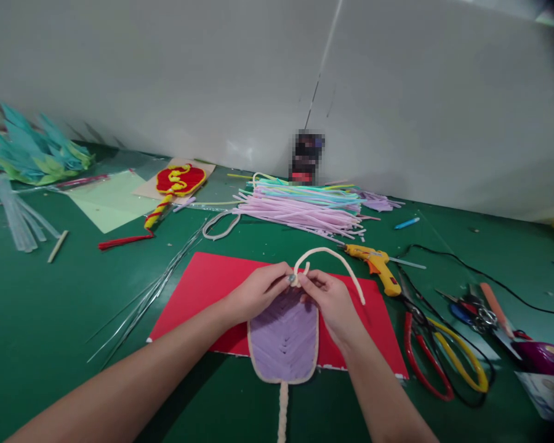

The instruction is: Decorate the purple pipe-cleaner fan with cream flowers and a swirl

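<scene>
A purple fan-shaped craft piece [284, 341] with a cream edge and a twisted cream handle [282, 409] lies before me, its handle towards me. At its far end both hands pinch a cream pipe cleaner [325, 250], whose long free end arcs up and over to the right. My left hand [263, 286] is closed, thumb and forefinger at the bent part of the pipe cleaner. Closed on the same spot from the other side is my right hand [327, 301]. The fingers partly hide the bend. Beneath the piece is a red sheet [212, 277].
A yellow glue gun [373, 264] lies right of the red sheet, near red-and-yellow-handled pliers [429, 344] and a black cord. Behind are bundled pink pipe cleaners [300, 212] and a blurred dark object [307, 157] against the wall. A red-yellow fan [180, 179] and wires [161, 280] lie left.
</scene>
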A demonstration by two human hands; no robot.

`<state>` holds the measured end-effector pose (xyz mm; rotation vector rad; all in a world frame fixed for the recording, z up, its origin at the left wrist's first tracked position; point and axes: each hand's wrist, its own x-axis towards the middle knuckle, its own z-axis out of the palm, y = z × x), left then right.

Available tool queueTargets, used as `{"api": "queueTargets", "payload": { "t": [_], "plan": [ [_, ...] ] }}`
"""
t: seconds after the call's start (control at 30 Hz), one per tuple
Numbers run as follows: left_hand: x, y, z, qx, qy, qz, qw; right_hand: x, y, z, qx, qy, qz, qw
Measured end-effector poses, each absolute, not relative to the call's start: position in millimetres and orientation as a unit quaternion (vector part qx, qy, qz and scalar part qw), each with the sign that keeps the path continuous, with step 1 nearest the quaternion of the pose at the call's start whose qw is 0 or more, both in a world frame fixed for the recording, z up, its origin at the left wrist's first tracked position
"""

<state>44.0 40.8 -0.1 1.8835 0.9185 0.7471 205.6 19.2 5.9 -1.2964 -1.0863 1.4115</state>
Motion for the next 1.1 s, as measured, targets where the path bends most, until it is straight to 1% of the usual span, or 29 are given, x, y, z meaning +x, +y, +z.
{"api": "queueTargets", "payload": {
  "t": [0.13,0.3,0.4,0.63,0.83,1.1],
  "plan": [
    [45.1,40.0,-1.7,0.755,0.402,0.309,0.417,205.5,19.4,6.3,-0.525,-0.445,0.561,0.461],
    [44.2,38.2,6.1,0.797,0.409,0.326,0.301,205.0,19.4,7.7,-0.542,-0.472,0.53,0.45],
    [42.4,38.7,8.0,0.807,0.387,0.357,0.266,204.6,19.5,7.6,-0.54,-0.474,0.527,0.454],
    [40.0,41.8,2.5,0.797,0.369,0.4,0.264,202.6,19.6,3.1,-0.533,-0.459,0.535,0.467],
    [41.2,43.2,-1.2,0.784,0.338,0.462,0.242,198.8,18.2,3.1,-0.524,-0.438,0.545,0.487],
    [42.1,40.8,-0.2,0.766,0.351,0.475,0.252,197.4,17.7,3.6,-0.508,-0.423,0.561,0.498]
  ]
}}
